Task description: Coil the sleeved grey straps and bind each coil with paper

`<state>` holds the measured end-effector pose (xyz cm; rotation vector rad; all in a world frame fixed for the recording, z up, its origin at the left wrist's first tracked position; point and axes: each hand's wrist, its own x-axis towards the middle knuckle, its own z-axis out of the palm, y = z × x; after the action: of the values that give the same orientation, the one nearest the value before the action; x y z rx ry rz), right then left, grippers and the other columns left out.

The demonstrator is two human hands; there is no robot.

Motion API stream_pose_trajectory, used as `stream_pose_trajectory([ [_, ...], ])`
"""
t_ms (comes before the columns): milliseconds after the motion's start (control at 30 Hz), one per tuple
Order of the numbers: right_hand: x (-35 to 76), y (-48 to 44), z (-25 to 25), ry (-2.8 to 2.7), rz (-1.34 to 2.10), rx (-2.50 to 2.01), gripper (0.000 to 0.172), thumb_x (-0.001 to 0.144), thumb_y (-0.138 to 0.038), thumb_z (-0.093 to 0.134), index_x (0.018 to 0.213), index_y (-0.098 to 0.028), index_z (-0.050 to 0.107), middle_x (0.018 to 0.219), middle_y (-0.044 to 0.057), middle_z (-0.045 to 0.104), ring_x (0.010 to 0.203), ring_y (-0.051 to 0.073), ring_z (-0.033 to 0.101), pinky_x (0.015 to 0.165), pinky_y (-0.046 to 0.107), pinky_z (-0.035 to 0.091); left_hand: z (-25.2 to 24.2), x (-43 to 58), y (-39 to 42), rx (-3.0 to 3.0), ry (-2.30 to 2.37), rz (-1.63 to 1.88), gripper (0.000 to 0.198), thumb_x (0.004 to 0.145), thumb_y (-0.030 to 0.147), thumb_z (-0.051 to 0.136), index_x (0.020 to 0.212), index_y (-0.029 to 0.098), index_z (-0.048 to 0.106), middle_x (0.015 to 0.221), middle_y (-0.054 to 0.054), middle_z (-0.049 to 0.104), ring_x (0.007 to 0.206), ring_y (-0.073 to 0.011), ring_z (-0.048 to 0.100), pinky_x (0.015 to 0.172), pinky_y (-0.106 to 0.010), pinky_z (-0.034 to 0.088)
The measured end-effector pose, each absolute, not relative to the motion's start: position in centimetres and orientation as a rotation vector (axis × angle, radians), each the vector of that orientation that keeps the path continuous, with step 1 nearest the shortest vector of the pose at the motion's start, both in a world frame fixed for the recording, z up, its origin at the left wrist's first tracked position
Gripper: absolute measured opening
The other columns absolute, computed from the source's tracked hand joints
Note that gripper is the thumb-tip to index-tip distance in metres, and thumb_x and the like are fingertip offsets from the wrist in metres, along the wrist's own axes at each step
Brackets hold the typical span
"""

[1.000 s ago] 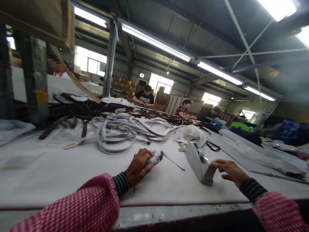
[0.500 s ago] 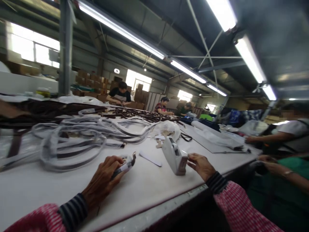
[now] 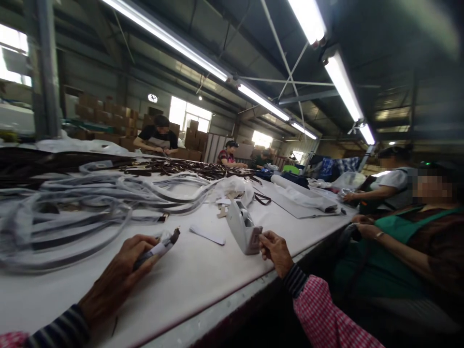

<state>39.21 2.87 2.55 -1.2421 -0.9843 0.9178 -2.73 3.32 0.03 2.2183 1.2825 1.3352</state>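
Observation:
My left hand [image 3: 121, 270] is closed round a rolled-up belt [image 3: 159, 249] with a dark end, clear plastic and a white paper band about it. It hovers just over the white table. My right hand [image 3: 276, 249] pinches at the front edge of a grey tape dispenser [image 3: 241, 232], thumb and forefinger together on the end of the clear tape; the tape itself barely shows. Between the two hands lie white paper strips [image 3: 207, 235].
Belts in clear sleeves [image 3: 83, 217] are looped across the left of the table [image 3: 203, 280]. Dark straps [image 3: 181, 166] pile up behind. A crumpled plastic bag [image 3: 232, 186] sits beyond the dispenser. A co-worker in a green apron [image 3: 384, 251] is close on my right.
My view has turned right, so the table things sit further left. My right hand has gone from a little off the dispenser to right against its front edge. The left keeps the belt.

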Motion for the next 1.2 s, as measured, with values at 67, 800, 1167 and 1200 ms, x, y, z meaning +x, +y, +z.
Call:
stream_pose_trajectory([
  [67, 39.5, 2.5, 1.9, -0.999, 0.869, -1.274, 0.052, 0.049, -0.052, 0.09, 0.07, -0.018, 0.057, 0.053, -0.005, 0.056, 0.041, 0.008, 0.046, 0.033, 0.018, 0.037, 0.7, -2.4, 2.9, 2.134, 1.303, 1.352, 0.034, 0.09, 0.055, 0.054, 0.091, 0.024, 0.066, 0.11, -0.008, 0.063, 0.105, -0.0302, 0.058, 0.091, -0.041, 0.048],
  [800, 14.5, 3.4, 3.9, -1.418, 1.408, -1.026, 0.043, 0.071, -0.051, 0.078, 0.069, -0.018, 0.052, 0.052, -0.005, 0.054, 0.037, 0.005, 0.038, 0.032, 0.016, 0.026, 1.4, -1.2, 2.2, 2.015, 1.402, 1.458, 0.015, 0.092, 0.034, 0.056, 0.085, 0.021, 0.055, 0.103, -0.007, 0.06, 0.103, -0.0275, 0.053, 0.091, -0.045, 0.042],
  [1167, 14.2, 4.7, 3.3, -1.482, 1.31, -1.039, 0.041, 0.072, -0.05, 0.078, 0.066, -0.018, 0.053, 0.045, -0.006, 0.052, 0.032, 0.005, 0.035, 0.03, 0.016, 0.023, 2.0, -1.7, 2.3, 1.901, 1.395, 1.417, 0.014, 0.085, 0.036, 0.056, 0.082, 0.022, 0.055, 0.101, -0.007, 0.061, 0.104, -0.029, 0.053, 0.094, -0.048, 0.041],
  [1200, 14.0, 4.8, 3.1, -1.486, 1.285, -1.034, 0.042, 0.073, -0.052, 0.077, 0.066, -0.018, 0.052, 0.044, -0.006, 0.052, 0.032, 0.005, 0.035, 0.03, 0.017, 0.023, 2.1, -1.7, 2.4, 1.883, 1.391, 1.421, 0.014, 0.085, 0.036, 0.056, 0.081, 0.022, 0.055, 0.101, -0.006, 0.06, 0.104, -0.0285, 0.053, 0.095, -0.047, 0.041],
])
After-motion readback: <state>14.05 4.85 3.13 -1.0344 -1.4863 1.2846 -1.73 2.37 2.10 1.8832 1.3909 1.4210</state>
